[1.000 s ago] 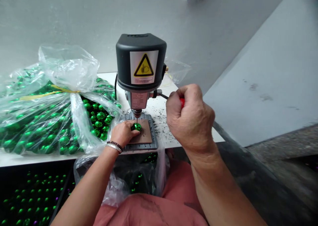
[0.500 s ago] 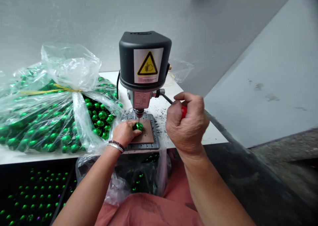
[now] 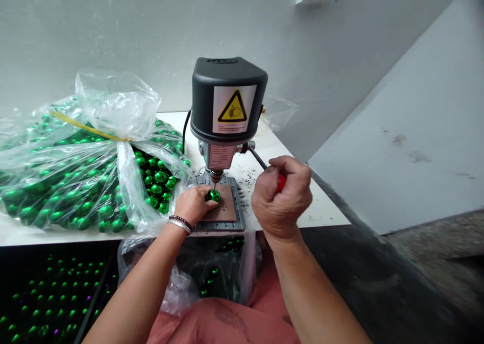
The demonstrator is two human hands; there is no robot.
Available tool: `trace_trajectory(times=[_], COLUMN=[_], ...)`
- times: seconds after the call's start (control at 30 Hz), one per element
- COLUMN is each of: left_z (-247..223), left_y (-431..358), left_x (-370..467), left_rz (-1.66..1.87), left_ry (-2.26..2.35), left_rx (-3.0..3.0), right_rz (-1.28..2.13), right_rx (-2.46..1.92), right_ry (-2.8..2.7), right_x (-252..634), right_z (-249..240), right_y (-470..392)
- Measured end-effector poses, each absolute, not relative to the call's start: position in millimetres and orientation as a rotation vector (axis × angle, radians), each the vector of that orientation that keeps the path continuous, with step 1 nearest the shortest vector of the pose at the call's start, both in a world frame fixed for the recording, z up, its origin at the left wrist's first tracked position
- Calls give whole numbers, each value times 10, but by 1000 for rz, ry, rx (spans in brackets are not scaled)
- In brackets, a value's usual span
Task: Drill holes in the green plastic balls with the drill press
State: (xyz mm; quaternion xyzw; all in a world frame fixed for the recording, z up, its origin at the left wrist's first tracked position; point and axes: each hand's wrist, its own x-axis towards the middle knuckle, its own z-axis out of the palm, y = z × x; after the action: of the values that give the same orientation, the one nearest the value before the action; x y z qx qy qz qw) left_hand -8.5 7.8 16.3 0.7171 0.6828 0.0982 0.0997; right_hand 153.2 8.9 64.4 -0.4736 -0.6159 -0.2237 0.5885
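Observation:
My left hand (image 3: 193, 204) grips a shiny green ball (image 3: 214, 196) between thumb and fingers on a brown board (image 3: 227, 209). That board lies on the grey base (image 3: 239, 218) of a small black drill press (image 3: 229, 97). The thin drill bit (image 3: 215, 186) comes down to the top of the ball; whether it has entered the ball I cannot make out. My right hand (image 3: 282, 197) is closed round the red knob (image 3: 281, 182) at the end of the press's feed lever (image 3: 258, 158).
A clear plastic bag (image 3: 128, 182) full of green balls stands left of the press, tied with a yellow strip (image 3: 88, 127). Dark shavings dot the white table (image 3: 321, 208). Below left, a dark tray (image 3: 86, 329) holds rows of green balls. Another plastic bag (image 3: 177, 283) hangs by my lap.
The view has shifted slightly, so most things sit a little lower and to the right. My right hand on the lever knob has lowered relative to the press, and the bit sits lower.

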Motion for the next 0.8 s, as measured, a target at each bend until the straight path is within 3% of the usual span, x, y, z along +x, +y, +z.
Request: trace_trajectory(times=[0.47, 0.8], left_z=[134, 57], left_y=[81, -58], left_x=[-91, -112], left_rz=[347, 577], left_ry=[2015, 1977], left_rx=[2114, 2050], right_rz=[-522, -441], right_rx=[-1005, -1105], right_ry=[-1395, -1450], right_x=[1512, 1545], right_z=[425, 1211], right_y=[144, 209])
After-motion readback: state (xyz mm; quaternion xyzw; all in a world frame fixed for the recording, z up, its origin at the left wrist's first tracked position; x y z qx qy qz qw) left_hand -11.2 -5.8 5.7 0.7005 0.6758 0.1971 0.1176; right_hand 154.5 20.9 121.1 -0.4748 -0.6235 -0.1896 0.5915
